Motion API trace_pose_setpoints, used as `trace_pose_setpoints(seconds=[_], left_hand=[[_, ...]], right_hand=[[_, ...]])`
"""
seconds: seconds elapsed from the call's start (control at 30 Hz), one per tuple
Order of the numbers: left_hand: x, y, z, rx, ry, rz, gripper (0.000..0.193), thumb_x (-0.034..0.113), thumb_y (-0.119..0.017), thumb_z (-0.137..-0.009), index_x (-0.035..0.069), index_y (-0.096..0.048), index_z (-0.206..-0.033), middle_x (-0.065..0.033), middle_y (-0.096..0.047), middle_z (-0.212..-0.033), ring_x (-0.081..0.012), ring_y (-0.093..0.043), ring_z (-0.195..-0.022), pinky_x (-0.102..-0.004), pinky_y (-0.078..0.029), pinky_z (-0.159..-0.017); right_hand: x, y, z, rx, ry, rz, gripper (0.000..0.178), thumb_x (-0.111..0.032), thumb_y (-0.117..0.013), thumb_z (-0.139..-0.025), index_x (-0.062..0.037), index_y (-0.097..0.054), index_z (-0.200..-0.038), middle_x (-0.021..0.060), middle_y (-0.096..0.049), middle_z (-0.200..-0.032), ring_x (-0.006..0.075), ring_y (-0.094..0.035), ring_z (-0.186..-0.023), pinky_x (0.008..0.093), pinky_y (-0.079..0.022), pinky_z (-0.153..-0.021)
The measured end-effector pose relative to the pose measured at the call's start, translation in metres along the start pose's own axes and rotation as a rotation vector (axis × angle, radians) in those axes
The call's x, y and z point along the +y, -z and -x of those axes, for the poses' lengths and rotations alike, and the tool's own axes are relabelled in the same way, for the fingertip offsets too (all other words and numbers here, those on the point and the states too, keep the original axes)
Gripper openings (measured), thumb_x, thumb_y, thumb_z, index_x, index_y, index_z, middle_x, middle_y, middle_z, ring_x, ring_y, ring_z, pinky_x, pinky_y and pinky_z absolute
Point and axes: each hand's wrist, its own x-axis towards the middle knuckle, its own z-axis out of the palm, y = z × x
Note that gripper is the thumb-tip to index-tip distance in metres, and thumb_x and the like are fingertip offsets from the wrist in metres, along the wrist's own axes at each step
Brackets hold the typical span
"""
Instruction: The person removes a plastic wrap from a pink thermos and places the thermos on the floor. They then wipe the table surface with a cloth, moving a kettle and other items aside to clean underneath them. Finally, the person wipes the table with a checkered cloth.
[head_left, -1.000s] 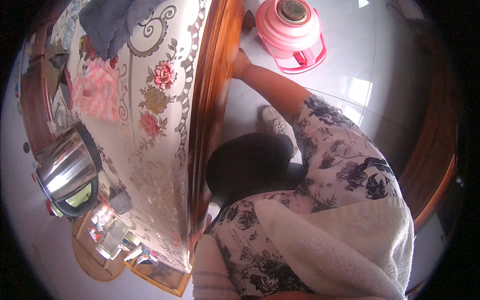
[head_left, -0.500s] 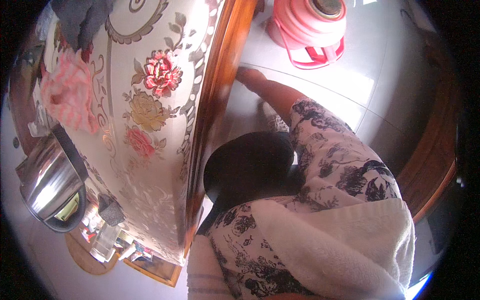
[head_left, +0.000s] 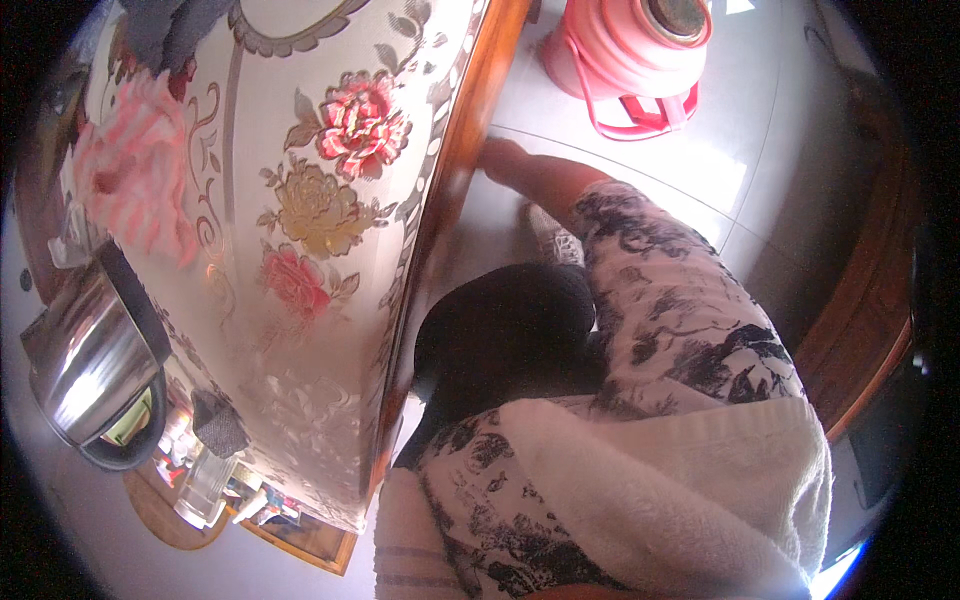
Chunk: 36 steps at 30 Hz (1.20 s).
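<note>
Counter (head_left: 478, 100) under a flowered tablecloth (head_left: 240, 190) runs down the left; beside it, the tiled floor (head_left: 765, 190) bears a pink flask (head_left: 635, 60). The right hand (head_left: 504, 164) is at the counter's wooden edge, fingers hidden, so I cannot tell its grip; the left hand is out of view.

- The right arm (head_left: 685, 290) reaches forward, sleeved for most of its length, slanting up and leftward across the view with only a slight bend
- The bare right forearm (head_left: 566, 182) tapers away, held low
- The right hand (head_left: 503, 162) points left; its far end is dim and partly hidden, so its grip cannot be told
- A dark-clad bent knee (head_left: 505, 325) sits below the arm, a foot (head_left: 557, 240) beyond it
</note>
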Motion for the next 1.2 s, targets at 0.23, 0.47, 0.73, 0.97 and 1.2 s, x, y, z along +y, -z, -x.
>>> trace_pose_setpoints(seconds=[0.23,0.47,0.73,0.97,1.2], left_hand=[[-0.003,-0.006,-0.001,-0.011,-0.006,0.017,0.066,0.031,-0.053,-0.093,0.001,-0.029,-0.147,-0.022,-0.034,-0.148,-0.0367,-0.031,-0.138,-0.0463,-0.029,-0.112],[0.0,-0.004,0.0,-0.023,-0.035,0.004,0.067,0.031,-0.054,-0.092,0.001,-0.029,-0.147,-0.0224,-0.033,-0.148,-0.0371,-0.031,-0.138,-0.0464,-0.029,-0.112],[-0.003,-0.013,0.0,-0.016,-0.046,0.02,0.068,0.031,-0.055,-0.091,0.001,-0.028,-0.147,-0.0228,-0.033,-0.148,-0.0376,-0.031,-0.138,-0.0465,-0.029,-0.112],[-0.005,-0.016,-0.006,-0.028,-0.055,0.036,0.069,0.03,-0.056,-0.091,0.001,-0.028,-0.147,-0.0231,-0.032,-0.148,-0.0379,-0.031,-0.138,-0.0466,-0.029,-0.112],[-0.005,-0.018,-0.003,-0.036,-0.056,0.037,0.07,0.03,-0.057,-0.09,0.001,-0.028,-0.147,-0.0234,-0.032,-0.149,-0.0383,-0.03,-0.138,-0.0467,-0.029,-0.112]], right_hand=[[-0.006,0.132,-0.018,0.172,-0.017,-1.724,0.039,-0.024,-0.071,-0.086,-0.0037,-0.063,-0.118,0.0102,-0.067,-0.116,0.0215,-0.065,-0.102,0.0411,-0.051,-0.091],[-0.03,0.172,-0.027,0.427,0.16,-1.782,0.045,-0.026,-0.069,-0.087,-0.0057,-0.057,-0.126,0.0099,-0.064,-0.121,0.0246,-0.061,-0.108,0.0396,-0.048,-0.096],[0.002,0.114,0.042,0.112,-0.065,-0.03,0.048,-0.024,-0.07,-0.081,-0.0092,-0.059,-0.126,0.0145,-0.063,-0.119,0.0249,-0.061,-0.106,0.0351,-0.048,-0.095],[0.074,0.047,0.162,-0.001,-0.172,0.014,0.019,-0.017,-0.06,-0.083,-0.009,-0.065,-0.1,0.013,-0.066,-0.094,0.0312,-0.065,-0.088,0.0432,-0.053,-0.074],[0.065,0.024,0.174,0.082,-0.116,0.191,0.018,-0.015,-0.059,-0.086,-0.0054,-0.061,-0.102,0.0177,-0.06,-0.097,0.037,-0.061,-0.092,0.045,-0.053,-0.078]])
